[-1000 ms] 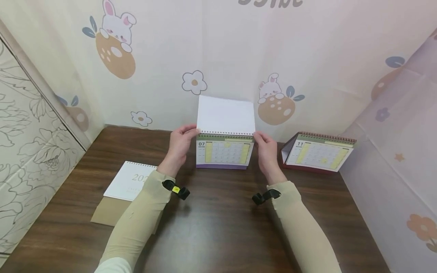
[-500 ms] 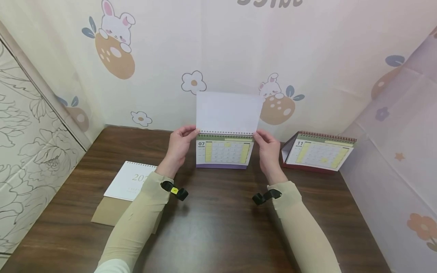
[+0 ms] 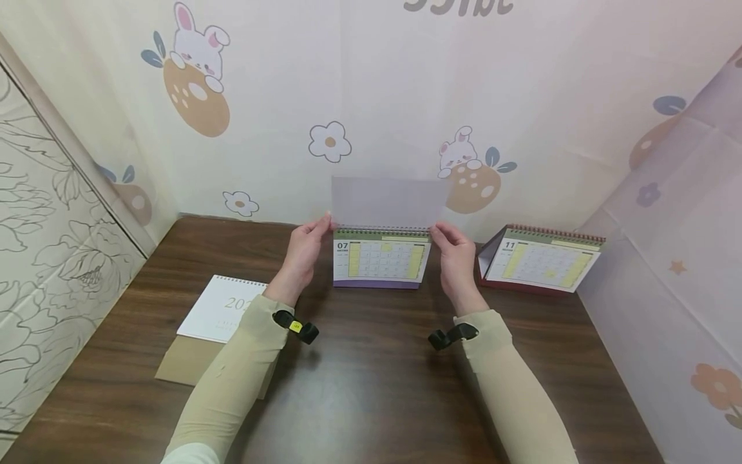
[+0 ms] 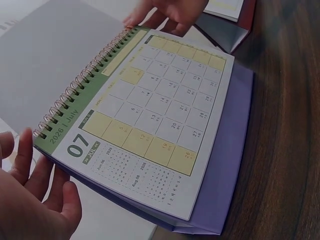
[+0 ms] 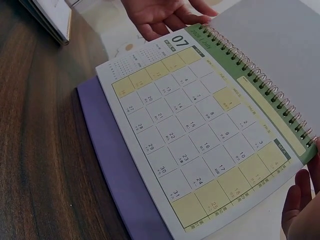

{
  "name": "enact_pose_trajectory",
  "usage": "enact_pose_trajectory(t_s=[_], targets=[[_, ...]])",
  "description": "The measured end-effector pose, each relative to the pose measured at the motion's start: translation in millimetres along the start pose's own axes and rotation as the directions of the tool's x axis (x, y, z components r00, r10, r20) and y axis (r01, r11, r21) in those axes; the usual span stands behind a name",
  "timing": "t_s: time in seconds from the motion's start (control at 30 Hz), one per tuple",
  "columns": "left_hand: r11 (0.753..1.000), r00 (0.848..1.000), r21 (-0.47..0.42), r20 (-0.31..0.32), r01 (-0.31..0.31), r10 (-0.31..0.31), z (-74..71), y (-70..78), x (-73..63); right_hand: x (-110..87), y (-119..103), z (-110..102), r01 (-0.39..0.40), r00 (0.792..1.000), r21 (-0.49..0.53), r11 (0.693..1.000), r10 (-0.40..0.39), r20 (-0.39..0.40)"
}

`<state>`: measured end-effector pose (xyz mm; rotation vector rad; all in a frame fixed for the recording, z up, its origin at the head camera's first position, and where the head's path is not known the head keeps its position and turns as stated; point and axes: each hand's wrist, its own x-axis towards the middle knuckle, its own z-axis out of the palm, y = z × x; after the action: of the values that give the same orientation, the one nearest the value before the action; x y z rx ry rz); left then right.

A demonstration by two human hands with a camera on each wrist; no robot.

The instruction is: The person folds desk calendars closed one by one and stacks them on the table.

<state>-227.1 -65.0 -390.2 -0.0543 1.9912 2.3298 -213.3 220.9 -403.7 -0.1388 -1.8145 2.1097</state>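
Note:
A desk calendar point(image 3: 380, 258) with a purple base stands at the back of the table, its July page facing me. In the left wrist view the same calendar point(image 4: 145, 110) shows its ring binding and green header. Above the rings a turned sheet point(image 3: 388, 201) leans back, its visible side greyish. My left hand point(image 3: 303, 254) is at the upper left corner, fingertips touching the edge and thumb raised off the front. My right hand point(image 3: 455, 261) pinches the upper right corner by the binding. In the right wrist view the left hand point(image 5: 162, 15) has its fingers loosely spread.
A second desk calendar point(image 3: 542, 264) with a dark red base, on the November page, stands right of the right hand. A white calendar point(image 3: 217, 309) lies with a brown cardboard piece point(image 3: 188, 361) under the left forearm. A patterned curtain point(image 3: 388, 84) hangs behind the table.
The raised sheet, bright white before, has tipped farther back over the binding and looks grey and lower. My left thumb has lifted from the front of the corner. The right hand stays at its corner.

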Motion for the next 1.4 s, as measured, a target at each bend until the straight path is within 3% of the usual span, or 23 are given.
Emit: enact_pose_trajectory(t_s=[0.57, 0.77, 0.93, 1.1, 1.4], targets=[[1.000, 1.000, -0.001, 0.025, -0.013, 0.013, -1.9, -1.5, -1.5, -3.8, -0.7, -2.6, -0.022, 1.000, 0.052, 0.998, 0.022, 0.007], [1.000, 0.999, 0.008, 0.048, -0.026, 0.026, -3.0, -1.1, -2.1, -6.8, 1.6, -3.3, 0.018, 1.000, 0.103, 0.995, -0.020, 0.014], [0.999, 0.998, 0.032, 0.052, -0.022, 0.021, -4.8, -3.3, -2.7, -11.3, 1.7, -6.0, -0.037, 0.998, 0.126, 0.991, 0.031, 0.047], [0.999, 0.998, 0.036, 0.050, -0.033, 0.031, -6.8, -5.1, -2.5, -12.4, 1.5, -7.8, -0.078, 0.996, 0.067, 0.995, 0.076, 0.044], [0.998, 0.998, 0.041, 0.035, -0.057, 0.056, -8.5, -7.3, -3.4, -11.6, 3.1, -10.2, -0.061, 0.997, -0.077, 0.995, 0.064, 0.036]])
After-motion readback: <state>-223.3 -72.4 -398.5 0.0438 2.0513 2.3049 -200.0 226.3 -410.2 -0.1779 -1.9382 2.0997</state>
